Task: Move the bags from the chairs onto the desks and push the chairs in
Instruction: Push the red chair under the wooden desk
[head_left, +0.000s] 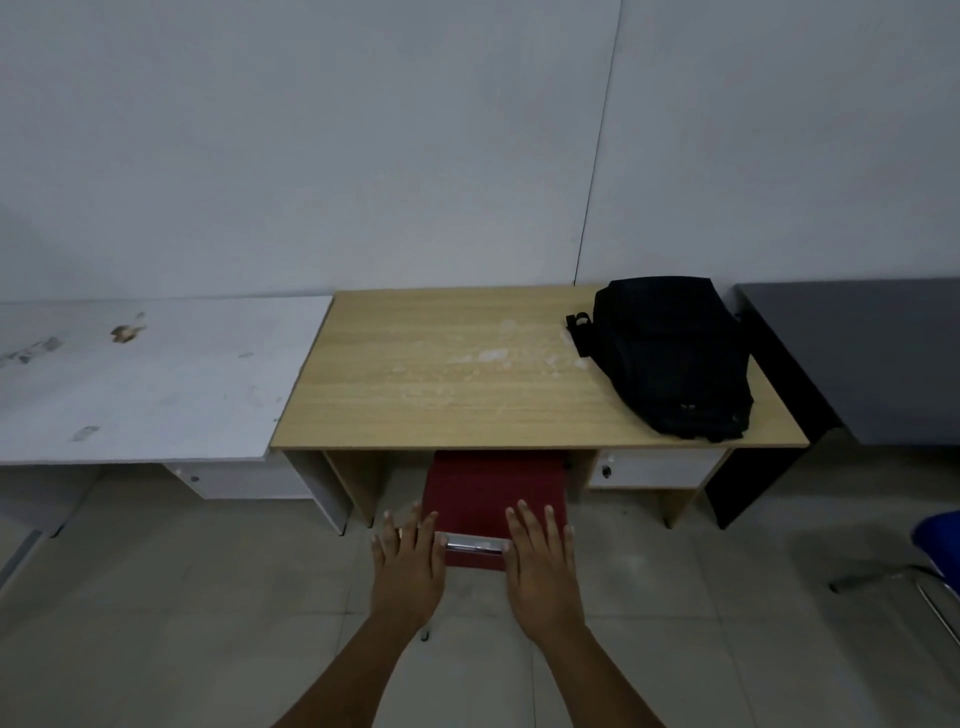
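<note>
Left hand (408, 564) and right hand (540, 566), flat and spread, press red chair (493, 491); black bag (670, 358) on desk (441, 384).

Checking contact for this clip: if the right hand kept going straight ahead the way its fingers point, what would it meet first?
The right hand lies flat, fingers pointing toward the wooden desk. Its fingertips already overlap the red chair, so the chair comes first, though actual contact is hard to judge.

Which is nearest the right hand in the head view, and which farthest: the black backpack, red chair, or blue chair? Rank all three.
From the right hand:
1. Red chair, directly under the fingers.
2. Black backpack, on the wooden desk's right end.
3. Blue chair, at the far right edge.
</note>
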